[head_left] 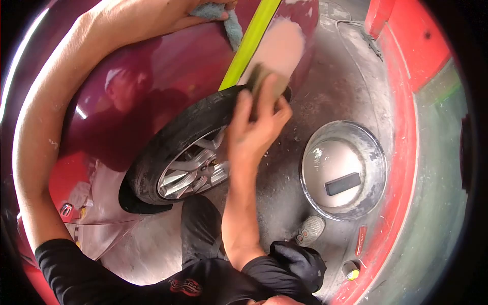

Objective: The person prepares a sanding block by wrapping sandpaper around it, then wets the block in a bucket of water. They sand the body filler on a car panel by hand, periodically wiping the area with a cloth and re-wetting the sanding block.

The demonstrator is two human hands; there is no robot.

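At the top, my left hand (226,10) is closed around a damp-looking blue-grey cloth (234,31) against the dark red car body (188,56). My right hand (256,122) presses a brownish sanding pad (268,84), smeared by motion, onto the lower end of a pale pink filler patch (284,43). A bright yellow-green tape strip (249,46) runs along the left edge of that patch. Just below the pad is the car's wheel, its black tire (147,152) around a silver rim (195,170).
A metal bucket (377,152) of milky water stands on the grey floor to the right, a dark block (342,184) in it. Beyond runs a red ledge (404,168). Near my shoe (310,230) lie a red strip (361,240) and a tape roll (351,270).
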